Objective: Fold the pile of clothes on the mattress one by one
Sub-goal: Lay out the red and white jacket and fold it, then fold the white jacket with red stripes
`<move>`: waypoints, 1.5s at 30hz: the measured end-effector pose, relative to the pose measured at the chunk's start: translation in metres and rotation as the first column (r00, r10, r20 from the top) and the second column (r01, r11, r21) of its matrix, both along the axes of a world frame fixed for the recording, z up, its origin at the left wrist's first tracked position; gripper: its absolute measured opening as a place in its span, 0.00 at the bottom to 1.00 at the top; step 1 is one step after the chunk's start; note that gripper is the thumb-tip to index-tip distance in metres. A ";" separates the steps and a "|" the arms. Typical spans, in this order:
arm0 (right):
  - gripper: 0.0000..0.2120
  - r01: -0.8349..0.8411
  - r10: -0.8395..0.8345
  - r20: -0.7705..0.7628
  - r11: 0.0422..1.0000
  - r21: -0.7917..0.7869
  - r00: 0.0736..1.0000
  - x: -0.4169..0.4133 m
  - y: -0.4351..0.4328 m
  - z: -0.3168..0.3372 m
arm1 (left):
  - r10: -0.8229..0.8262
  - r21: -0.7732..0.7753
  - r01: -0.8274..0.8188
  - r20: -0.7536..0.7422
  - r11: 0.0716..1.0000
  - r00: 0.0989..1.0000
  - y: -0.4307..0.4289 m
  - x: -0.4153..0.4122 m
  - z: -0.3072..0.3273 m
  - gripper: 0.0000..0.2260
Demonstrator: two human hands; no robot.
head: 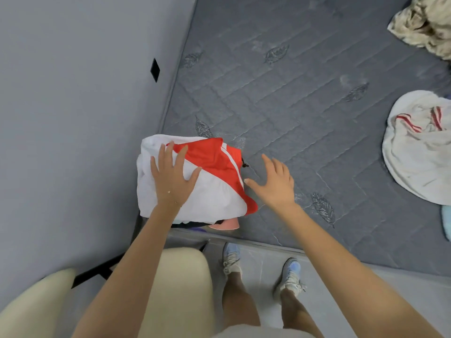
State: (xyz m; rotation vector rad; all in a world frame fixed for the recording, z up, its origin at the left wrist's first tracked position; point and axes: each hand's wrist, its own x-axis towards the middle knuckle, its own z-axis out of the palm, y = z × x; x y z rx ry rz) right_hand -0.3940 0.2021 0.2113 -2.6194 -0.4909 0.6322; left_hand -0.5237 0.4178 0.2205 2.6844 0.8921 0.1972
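Observation:
A folded white and red garment (214, 176) tops a small stack at the near left corner of the grey mattress (305, 98). My left hand (172, 178) lies flat on it with fingers spread. Just right of the stack, my right hand (274, 182) hovers over the mattress, fingers straight and holding nothing. A pink garment (225, 225) and a dark one peek out under the stack. A crumpled white garment with red stripes (419, 147) lies at the right edge, and a crumpled beige patterned cloth (424, 23) at the far right.
A grey wall (80, 106) runs along the mattress's left side. A cream chair (180, 289) stands at the lower left beside my legs and shoes (290, 276) on the grey floor. A light blue cloth (446, 222) shows at the right edge.

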 end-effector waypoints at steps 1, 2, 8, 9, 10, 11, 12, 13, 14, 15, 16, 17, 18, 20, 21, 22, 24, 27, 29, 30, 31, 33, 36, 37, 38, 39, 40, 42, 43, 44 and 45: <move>0.41 -0.030 0.031 0.033 0.999 -0.030 0.999 0.004 -0.011 0.008 | -0.044 -0.001 0.044 -0.007 0.999 0.999 -0.013 0.008 0.005 0.27; 0.40 -0.044 0.047 0.059 0.998 -0.050 0.997 0.008 -0.023 0.017 | -0.084 -0.008 0.084 -0.031 0.996 0.996 -0.027 0.016 0.010 0.27; 0.40 0.013 0.003 0.155 0.994 -0.106 0.988 0.037 -0.123 0.070 | -0.292 0.032 0.300 -0.154 0.953 0.944 -0.129 0.072 0.041 0.31; 0.40 0.024 -0.006 0.158 0.993 -0.113 0.987 0.043 -0.143 0.077 | -0.310 0.042 0.319 -0.154 0.947 0.938 -0.148 0.082 0.046 0.31; 0.40 0.043 -0.026 0.158 0.993 -0.108 0.987 0.049 -0.164 0.085 | -0.329 0.050 0.340 -0.158 0.939 0.931 -0.168 0.092 0.051 0.32; 0.40 0.066 -0.051 0.157 0.993 -0.095 0.986 0.054 -0.186 0.092 | -0.345 0.053 0.358 -0.166 0.932 0.924 -0.188 0.102 0.055 0.32; 0.41 0.087 -0.074 0.157 0.993 -0.082 0.985 0.059 -0.208 0.099 | -0.355 0.055 0.370 -0.176 0.928 0.918 -0.209 0.112 0.058 0.33; 0.41 0.100 -0.087 0.162 0.992 -0.074 0.983 0.064 -0.232 0.105 | -0.361 0.054 0.376 -0.182 0.925 0.915 -0.231 0.122 0.061 0.33; 0.41 0.108 -0.094 0.172 0.992 -0.071 0.981 0.068 -0.256 0.111 | -0.363 0.047 0.376 -0.182 0.925 0.914 -0.252 0.132 0.063 0.34; 0.41 0.115 -0.100 0.185 0.991 -0.072 0.978 0.071 -0.281 0.116 | -0.363 0.031 0.374 -0.177 0.927 0.915 -0.276 0.141 0.064 0.34; 0.41 0.121 -0.103 0.200 0.990 -0.079 0.974 0.074 -0.307 0.120 | -0.365 0.009 0.372 -0.170 0.928 0.915 -0.300 0.150 0.066 0.34; 0.41 0.128 -0.106 0.214 0.987 -0.093 0.971 0.077 -0.333 0.124 | -0.372 -0.015 0.375 -0.160 0.927 0.914 -0.324 0.158 0.068 0.35; 0.41 0.135 -0.108 0.224 0.985 -0.109 0.969 0.079 -0.358 0.128 | -0.382 -0.037 0.381 -0.148 0.924 0.912 -0.348 0.166 0.070 0.35; 0.41 0.152 -0.119 0.232 0.980 -0.128 0.965 0.083 -0.402 0.131 | -0.411 -0.067 0.405 -0.136 0.912 0.901 -0.393 0.181 0.074 0.35; 0.41 0.160 -0.126 0.231 0.978 -0.134 0.965 0.085 -0.420 0.132 | -0.428 -0.074 0.422 -0.142 0.904 0.893 -0.412 0.189 0.076 0.36; 0.41 0.169 -0.134 0.228 0.975 -0.142 0.964 0.087 -0.437 0.132 | -0.447 -0.076 0.440 -0.150 0.895 0.882 -0.430 0.196 0.078 0.36; 0.41 0.196 -0.161 0.216 0.969 -0.152 0.963 0.090 -0.466 0.132 | -0.483 -0.080 0.476 -0.155 0.876 0.862 -0.461 0.210 0.083 0.36; 0.41 0.242 -0.211 0.206 0.960 -0.139 0.956 0.101 -0.497 0.131 | -0.513 -0.090 0.505 -0.151 0.859 0.845 -0.492 0.232 0.090 0.37; 0.40 0.264 -0.235 0.200 0.955 -0.136 0.951 0.112 -0.512 0.129 | -0.526 -0.084 0.520 -0.146 0.850 0.838 -0.505 0.248 0.092 0.37; 0.40 0.275 -0.246 0.195 0.951 -0.139 0.949 0.119 -0.518 0.128 | -0.532 -0.079 0.526 -0.143 0.847 0.835 -0.510 0.256 0.093 0.37; 0.40 0.286 -0.258 0.191 0.948 -0.139 0.947 0.127 -0.524 0.126 | -0.535 -0.077 0.529 -0.142 0.845 0.833 -0.515 0.265 0.094 0.37; 0.40 0.311 -0.283 0.190 0.941 -0.136 0.940 0.143 -0.536 0.123 | -0.542 -0.078 0.536 -0.145 0.840 0.828 -0.522 0.285 0.091 0.37; 0.40 0.361 -0.335 0.184 0.923 -0.133 0.924 0.168 -0.558 0.120 | -0.561 -0.079 0.557 -0.181 0.827 0.807 -0.532 0.317 0.087 0.36; 0.40 0.379 -0.353 0.184 0.915 -0.134 0.917 0.175 -0.566 0.119 | -0.568 -0.081 0.564 -0.193 0.822 0.800 -0.538 0.328 0.086 0.36; 0.40 0.392 -0.365 0.185 0.910 -0.137 0.912 0.183 -0.574 0.119 | -0.575 -0.086 0.570 -0.193 0.817 0.795 -0.544 0.339 0.084 0.36; 0.40 0.403 -0.376 0.185 0.904 -0.140 0.908 0.190 -0.583 0.118 | -0.587 -0.094 0.581 -0.183 0.809 0.788 -0.550 0.349 0.083 0.36; 0.40 0.414 -0.387 0.186 0.899 -0.140 0.903 0.198 -0.592 0.116 | -0.601 -0.101 0.593 -0.168 0.799 0.782 -0.558 0.359 0.081 0.36; 0.40 0.440 -0.413 0.195 0.890 -0.120 0.889 0.215 -0.608 0.111 | -0.620 -0.102 0.612 -0.151 0.784 0.770 -0.575 0.381 0.075 0.36; 0.40 0.450 -0.425 0.194 0.886 -0.111 0.884 0.224 -0.616 0.108 | -0.626 -0.104 0.618 -0.154 0.780 0.764 -0.584 0.393 0.072 0.36; 0.40 0.456 -0.431 0.192 0.883 -0.111 0.882 0.234 -0.625 0.105 | -0.630 -0.111 0.620 -0.162 0.777 0.760 -0.595 0.405 0.067 0.36; 0.40 0.458 -0.432 0.193 0.881 -0.117 0.881 0.245 -0.635 0.101 | -0.632 -0.118 0.621 -0.172 0.775 0.756 -0.606 0.417 0.063 0.36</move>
